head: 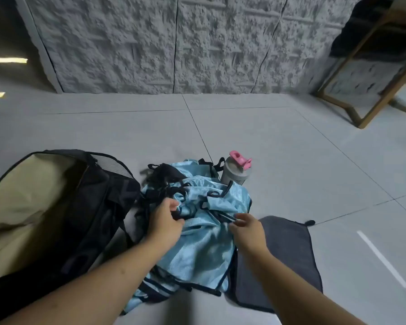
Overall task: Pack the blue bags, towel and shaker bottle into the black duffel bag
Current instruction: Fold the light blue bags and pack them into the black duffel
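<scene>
Both hands on the heap of blue bags (197,233), mid floor (291,160), close to the person. Left hand (165,219) at the heap's left side, fingers curled round blue cloth and a black strap. Right hand (246,227) at the heap's right side, fingertips pinching black straps. Number of blue bags: cannot tell, they lie bunched together with black trim and loops tangled on top. One dark grey towel (284,256) flat on the floor, just right of the heap, its left edge tucked under the blue cloth, right forearm over its near part. One black duffel bag (99,207) left of the heap, touching it, mouth wide open, beige lining showing. One shaker bottle (236,171) upright beyond the heap's far right edge, grey body, pink flip lid. Further back a rough grey wall (174,43); wooden frame (370,90) at the far right.
</scene>
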`<action>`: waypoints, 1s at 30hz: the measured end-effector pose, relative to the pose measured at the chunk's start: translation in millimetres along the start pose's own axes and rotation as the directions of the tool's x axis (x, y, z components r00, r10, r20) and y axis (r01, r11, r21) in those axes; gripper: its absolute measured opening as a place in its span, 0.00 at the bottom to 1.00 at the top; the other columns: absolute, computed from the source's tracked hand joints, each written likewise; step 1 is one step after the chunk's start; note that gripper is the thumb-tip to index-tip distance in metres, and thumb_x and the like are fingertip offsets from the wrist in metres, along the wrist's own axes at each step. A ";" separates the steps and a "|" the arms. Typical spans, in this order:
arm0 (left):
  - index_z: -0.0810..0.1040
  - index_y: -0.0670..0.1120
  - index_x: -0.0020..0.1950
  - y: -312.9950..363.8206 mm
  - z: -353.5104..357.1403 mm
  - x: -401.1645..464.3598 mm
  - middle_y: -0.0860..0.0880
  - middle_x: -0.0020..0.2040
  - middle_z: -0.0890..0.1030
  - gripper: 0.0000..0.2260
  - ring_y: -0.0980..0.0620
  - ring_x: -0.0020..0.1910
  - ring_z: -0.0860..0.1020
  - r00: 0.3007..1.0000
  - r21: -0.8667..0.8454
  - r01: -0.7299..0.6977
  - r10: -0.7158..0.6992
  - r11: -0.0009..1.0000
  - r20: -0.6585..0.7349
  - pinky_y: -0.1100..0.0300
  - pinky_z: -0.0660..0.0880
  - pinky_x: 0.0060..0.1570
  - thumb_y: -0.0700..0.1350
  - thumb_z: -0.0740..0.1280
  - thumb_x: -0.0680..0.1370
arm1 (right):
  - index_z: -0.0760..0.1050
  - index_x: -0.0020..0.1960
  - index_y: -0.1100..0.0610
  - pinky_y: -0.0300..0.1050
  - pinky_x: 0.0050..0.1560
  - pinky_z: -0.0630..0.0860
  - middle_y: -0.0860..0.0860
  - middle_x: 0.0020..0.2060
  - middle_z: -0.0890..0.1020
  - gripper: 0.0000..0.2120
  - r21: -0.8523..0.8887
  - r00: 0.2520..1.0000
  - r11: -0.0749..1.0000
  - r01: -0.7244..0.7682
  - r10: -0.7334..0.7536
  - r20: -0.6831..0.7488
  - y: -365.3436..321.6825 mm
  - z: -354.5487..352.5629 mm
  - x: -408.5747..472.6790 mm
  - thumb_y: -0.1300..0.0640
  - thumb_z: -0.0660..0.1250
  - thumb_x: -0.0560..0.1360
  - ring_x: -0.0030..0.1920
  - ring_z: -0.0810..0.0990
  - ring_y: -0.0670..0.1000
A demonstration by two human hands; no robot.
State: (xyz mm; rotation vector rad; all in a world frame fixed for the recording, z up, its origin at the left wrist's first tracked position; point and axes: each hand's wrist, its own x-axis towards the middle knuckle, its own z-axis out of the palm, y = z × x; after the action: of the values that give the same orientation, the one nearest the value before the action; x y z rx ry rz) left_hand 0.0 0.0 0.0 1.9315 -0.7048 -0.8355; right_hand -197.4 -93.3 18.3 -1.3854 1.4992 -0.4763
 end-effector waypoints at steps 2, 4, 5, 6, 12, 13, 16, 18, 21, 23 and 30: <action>0.70 0.52 0.63 -4.5 0.8 -0.6 0.50 0.60 0.74 0.27 0.48 0.57 0.76 0.999 0.183 0.014 -0.008 0.983 -0.035 0.58 0.72 0.52 0.38 0.78 0.71 | 0.71 0.72 0.56 0.45 0.42 0.82 0.51 0.52 0.80 0.26 -0.083 0.996 0.993 -0.085 0.085 -0.005 2.3 4.8 0.3 0.61 0.74 0.75 0.42 0.83 0.48; 0.66 0.53 0.67 -8.8 2.1 -5.2 0.51 0.59 0.73 0.34 0.48 0.55 0.76 0.998 0.233 0.043 -0.050 0.972 0.027 0.56 0.74 0.50 0.41 0.81 0.69 | 0.66 0.75 0.56 0.43 0.41 0.81 0.49 0.50 0.78 0.33 -0.086 0.990 0.988 -0.131 0.135 0.042 7.5 12.4 -0.3 0.60 0.76 0.73 0.43 0.81 0.47; 0.66 0.53 0.68 -10.8 3.4 -4.7 0.51 0.58 0.73 0.34 0.48 0.55 0.76 0.996 0.243 0.048 -0.064 0.969 0.057 0.56 0.74 0.50 0.43 0.82 0.69 | 0.65 0.75 0.55 0.46 0.45 0.83 0.49 0.50 0.77 0.36 -0.082 0.988 0.986 -0.145 0.149 0.051 9.3 16.9 1.0 0.60 0.77 0.72 0.45 0.82 0.49; 0.67 0.53 0.67 -13.2 4.1 -3.3 0.52 0.58 0.75 0.33 0.48 0.54 0.77 0.995 0.257 0.044 -0.066 0.965 0.079 0.55 0.75 0.50 0.44 0.82 0.69 | 0.64 0.76 0.53 0.50 0.50 0.83 0.49 0.51 0.78 0.38 -0.074 0.987 0.985 -0.153 0.157 0.043 10.7 20.8 3.0 0.59 0.78 0.71 0.49 0.83 0.52; 0.77 0.52 0.63 -4.2 2.2 -1.2 0.49 0.54 0.71 0.23 0.48 0.50 0.74 0.997 0.504 -0.037 0.001 0.863 0.071 0.55 0.75 0.49 0.57 0.78 0.71 | 0.74 0.67 0.50 0.56 0.54 0.85 0.51 0.54 0.82 0.26 -0.132 0.991 0.983 -0.131 0.133 0.005 6.0 31.0 10.5 0.59 0.76 0.71 0.51 0.85 0.57; 0.76 0.53 0.62 -1.0 2.2 -3.4 0.49 0.55 0.70 0.24 0.47 0.53 0.73 0.998 0.567 -0.051 0.054 0.822 0.012 0.54 0.76 0.51 0.59 0.78 0.70 | 0.76 0.63 0.50 0.56 0.53 0.85 0.50 0.52 0.83 0.22 -0.131 0.994 0.985 -0.108 0.108 -0.009 4.5 30.4 10.9 0.61 0.75 0.71 0.50 0.85 0.56; 0.72 0.51 0.56 5.6 3.0 -6.3 0.47 0.54 0.71 0.23 0.44 0.56 0.72 0.943 0.706 -0.148 0.315 0.692 -0.111 0.50 0.76 0.52 0.60 0.77 0.69 | 0.75 0.58 0.46 0.55 0.53 0.85 0.50 0.51 0.83 0.22 -0.094 0.998 0.994 -0.050 0.052 0.019 -1.2 28.3 11.1 0.66 0.75 0.71 0.49 0.85 0.55; 0.73 0.52 0.48 5.0 5.1 -5.5 0.49 0.49 0.76 0.17 0.45 0.51 0.75 0.938 0.683 -0.242 0.345 0.689 -0.016 0.52 0.75 0.48 0.60 0.75 0.71 | 0.76 0.59 0.44 0.53 0.53 0.85 0.50 0.52 0.85 0.25 -0.059 0.998 0.998 0.018 -0.014 0.062 -1.4 28.0 10.4 0.68 0.73 0.71 0.50 0.86 0.53; 0.74 0.51 0.40 4.9 9.6 -6.2 0.51 0.40 0.80 0.14 0.47 0.40 0.78 0.985 0.645 -0.170 0.125 0.745 0.116 0.57 0.72 0.39 0.58 0.69 0.78 | 0.76 0.64 0.44 0.42 0.50 0.85 0.48 0.55 0.84 0.30 -0.055 0.991 0.994 0.097 -0.091 0.099 1.3 24.9 7.7 0.72 0.71 0.71 0.53 0.85 0.48; 0.71 0.47 0.32 1.0 9.7 -1.7 0.51 0.32 0.76 0.20 0.46 0.35 0.76 0.992 0.676 -0.124 0.103 0.727 0.071 0.57 0.70 0.35 0.55 0.65 0.81 | 0.71 0.67 0.44 0.34 0.39 0.82 0.50 0.56 0.82 0.32 -0.043 0.993 0.997 0.069 -0.065 0.096 2.1 21.2 4.6 0.72 0.70 0.72 0.48 0.84 0.47; 0.73 0.47 0.51 -7.3 9.4 -0.4 0.49 0.46 0.81 0.21 0.46 0.46 0.80 0.993 0.528 -0.061 0.000 0.847 0.114 0.54 0.76 0.44 0.65 0.66 0.77 | 0.61 0.74 0.62 0.57 0.53 0.84 0.60 0.58 0.79 0.50 0.001 0.928 0.928 -0.372 0.372 -0.012 4.0 15.5 3.0 0.57 0.84 0.60 0.53 0.84 0.61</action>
State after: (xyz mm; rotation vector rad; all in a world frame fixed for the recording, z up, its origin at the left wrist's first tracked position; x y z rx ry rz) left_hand -6.5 -1.1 -9.9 2.3677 -1.1257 -0.7839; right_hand -185.9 -89.9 7.3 -1.0631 1.7238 -0.2444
